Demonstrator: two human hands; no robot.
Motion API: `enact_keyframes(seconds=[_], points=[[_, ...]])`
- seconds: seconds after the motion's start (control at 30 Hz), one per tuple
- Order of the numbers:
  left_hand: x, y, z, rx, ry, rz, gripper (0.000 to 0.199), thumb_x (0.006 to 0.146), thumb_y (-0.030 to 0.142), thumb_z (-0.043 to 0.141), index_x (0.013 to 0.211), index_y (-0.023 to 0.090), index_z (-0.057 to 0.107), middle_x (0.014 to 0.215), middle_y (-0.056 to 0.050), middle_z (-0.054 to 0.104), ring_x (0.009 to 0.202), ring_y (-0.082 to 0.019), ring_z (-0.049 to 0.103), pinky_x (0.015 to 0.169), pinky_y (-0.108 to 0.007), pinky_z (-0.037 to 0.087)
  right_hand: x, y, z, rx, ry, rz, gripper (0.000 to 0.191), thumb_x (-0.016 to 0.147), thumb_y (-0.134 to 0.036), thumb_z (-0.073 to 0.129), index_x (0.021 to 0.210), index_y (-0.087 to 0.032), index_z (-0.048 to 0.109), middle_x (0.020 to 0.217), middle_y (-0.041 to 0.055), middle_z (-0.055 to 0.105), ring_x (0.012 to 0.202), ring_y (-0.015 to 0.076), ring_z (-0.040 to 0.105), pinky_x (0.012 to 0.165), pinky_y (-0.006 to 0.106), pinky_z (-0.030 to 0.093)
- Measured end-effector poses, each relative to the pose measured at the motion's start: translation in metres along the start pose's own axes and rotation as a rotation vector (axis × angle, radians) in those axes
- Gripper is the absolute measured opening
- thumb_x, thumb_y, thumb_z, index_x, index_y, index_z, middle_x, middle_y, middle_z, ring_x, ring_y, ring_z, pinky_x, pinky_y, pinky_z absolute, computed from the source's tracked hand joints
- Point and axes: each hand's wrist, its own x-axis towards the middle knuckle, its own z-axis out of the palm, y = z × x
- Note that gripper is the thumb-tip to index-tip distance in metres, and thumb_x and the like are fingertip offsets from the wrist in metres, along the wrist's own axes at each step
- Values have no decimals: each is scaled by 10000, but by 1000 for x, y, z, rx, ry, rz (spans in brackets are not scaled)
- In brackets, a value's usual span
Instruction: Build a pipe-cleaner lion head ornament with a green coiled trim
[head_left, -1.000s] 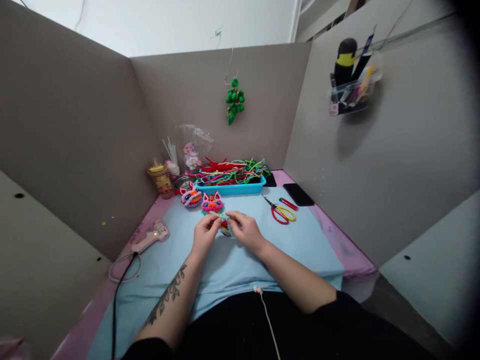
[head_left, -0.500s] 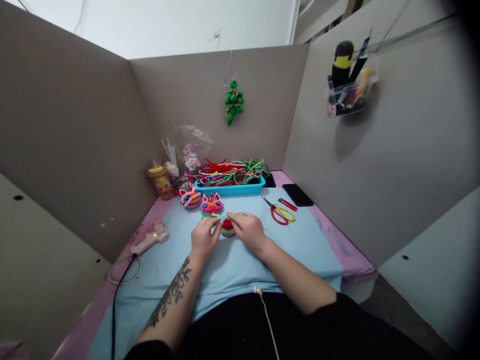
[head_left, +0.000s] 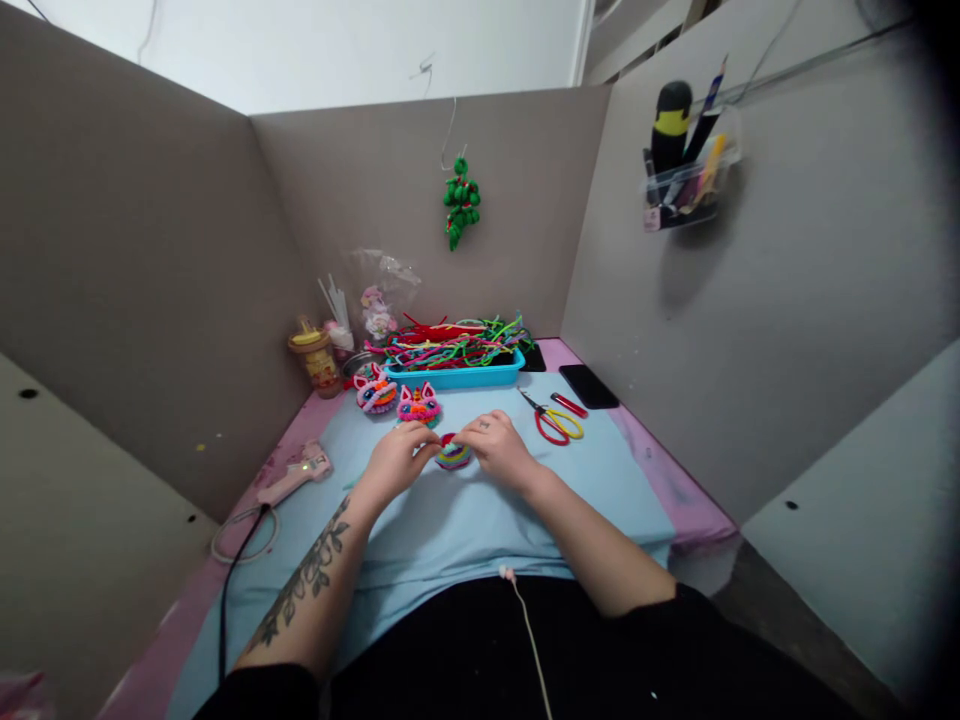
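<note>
A small round piece of rainbow-striped pipe cleaner (head_left: pixel 454 458), red at its top, is between my two hands on the blue cloth. My left hand (head_left: pixel 397 462) is closed in a pinch at its left edge. From the other side, the fingers of my right hand (head_left: pixel 495 450) pinch its upper right edge. Something pale shows at the fingertips, too small to make out. Just beyond my left hand sits a pink and orange pipe-cleaner animal head (head_left: pixel 418 404) with pointed ears. A similar animal head (head_left: pixel 374 391) stands to its left.
Behind lies a blue tray (head_left: pixel 457 378) heaped with coloured pipe cleaners. On the right are scissors (head_left: pixel 553 424), a red cutter (head_left: pixel 569 405) and a phone (head_left: pixel 589 386). A pink glue gun (head_left: pixel 298 474) with its cord lies left, below a lidded cup (head_left: pixel 316 362). Grey partitions enclose the table.
My left hand has shifted left and turned flatter, its fingertips staying near the piece. More of the rainbow piece shows between my hands. The whole view has shifted slightly.
</note>
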Motion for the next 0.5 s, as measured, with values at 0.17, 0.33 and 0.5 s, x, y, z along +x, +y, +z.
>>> enact_keyframes(seconds=[0.17,0.33,0.5], points=[[4,8,-15,-312,-182,-79,230,814,366,561,807,187,705,762,-58,681,712,-172,583,657,-271,449,1,1,-9,234,33,-51,267,847,-89,471,933,-227,682,877,33,706,853,143,608,822,319,376],[4,10,-8,-695,-64,-238,212,721,366,676,766,158,670,704,-37,652,633,-142,570,606,-251,452,4,-7,-15,526,62,18,238,853,-143,465,905,-220,684,855,37,704,834,155,625,803,319,470],[3,9,9,-901,111,-266,229,673,353,722,716,155,615,661,-6,608,606,-114,551,603,-237,456,6,-15,-13,718,96,210,198,845,-176,491,883,-179,685,852,51,684,808,150,635,762,286,499]])
